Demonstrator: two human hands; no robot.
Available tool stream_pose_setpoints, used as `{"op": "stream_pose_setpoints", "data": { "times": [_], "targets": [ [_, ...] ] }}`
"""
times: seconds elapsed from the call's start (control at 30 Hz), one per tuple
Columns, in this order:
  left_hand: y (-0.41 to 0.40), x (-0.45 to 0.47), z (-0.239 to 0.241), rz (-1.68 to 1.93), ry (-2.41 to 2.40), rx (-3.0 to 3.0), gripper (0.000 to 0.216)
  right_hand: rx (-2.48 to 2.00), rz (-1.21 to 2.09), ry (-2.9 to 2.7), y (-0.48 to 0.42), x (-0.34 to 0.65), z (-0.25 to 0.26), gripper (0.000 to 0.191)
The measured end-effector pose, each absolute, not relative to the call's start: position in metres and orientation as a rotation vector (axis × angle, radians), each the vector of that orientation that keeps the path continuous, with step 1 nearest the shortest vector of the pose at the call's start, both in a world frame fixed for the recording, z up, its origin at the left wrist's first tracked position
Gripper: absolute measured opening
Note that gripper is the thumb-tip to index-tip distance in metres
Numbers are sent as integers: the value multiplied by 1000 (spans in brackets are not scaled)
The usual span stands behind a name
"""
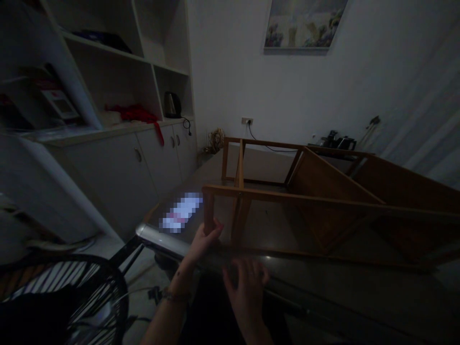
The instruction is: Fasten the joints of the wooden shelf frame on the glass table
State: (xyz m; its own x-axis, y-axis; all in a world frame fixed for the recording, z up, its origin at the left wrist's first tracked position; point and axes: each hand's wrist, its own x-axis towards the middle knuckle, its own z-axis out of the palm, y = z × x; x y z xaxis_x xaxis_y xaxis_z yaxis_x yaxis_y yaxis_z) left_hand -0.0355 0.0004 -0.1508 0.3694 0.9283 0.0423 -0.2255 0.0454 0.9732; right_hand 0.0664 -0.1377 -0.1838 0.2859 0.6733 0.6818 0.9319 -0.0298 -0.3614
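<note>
A brown wooden shelf frame (273, 195) lies on its side along the table, its panels slanting toward the right. My left hand (210, 232) is closed around the lower part of the upright bar (208, 208) at the frame's near left end. Lower and to the right, my right hand (247, 280) is at the table's front edge, thumb apart from the loosely bent fingers. Nothing shows in it, though the picture is dark and slightly blurred there. A lit, pixelated rectangle (181, 211) lies on the table left of the frame.
The table's rounded metal edge (165, 239) runs in front of me. A black slatted chair (118, 297) stands at lower left. White cabinets (108, 167) hold a kettle (172, 104) and red cloth (134, 113). A cord hangs from the wall socket (247, 120).
</note>
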Motion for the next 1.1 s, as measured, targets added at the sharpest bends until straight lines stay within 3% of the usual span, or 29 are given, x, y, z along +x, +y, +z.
{"op": "stream_pose_setpoints", "data": {
  "times": [1.1],
  "targets": [
    [1, -38, -151, 1014, 789, 1249, 45, -1642, -499, -1411, -139, 72, -191, 35]
  ]
}}
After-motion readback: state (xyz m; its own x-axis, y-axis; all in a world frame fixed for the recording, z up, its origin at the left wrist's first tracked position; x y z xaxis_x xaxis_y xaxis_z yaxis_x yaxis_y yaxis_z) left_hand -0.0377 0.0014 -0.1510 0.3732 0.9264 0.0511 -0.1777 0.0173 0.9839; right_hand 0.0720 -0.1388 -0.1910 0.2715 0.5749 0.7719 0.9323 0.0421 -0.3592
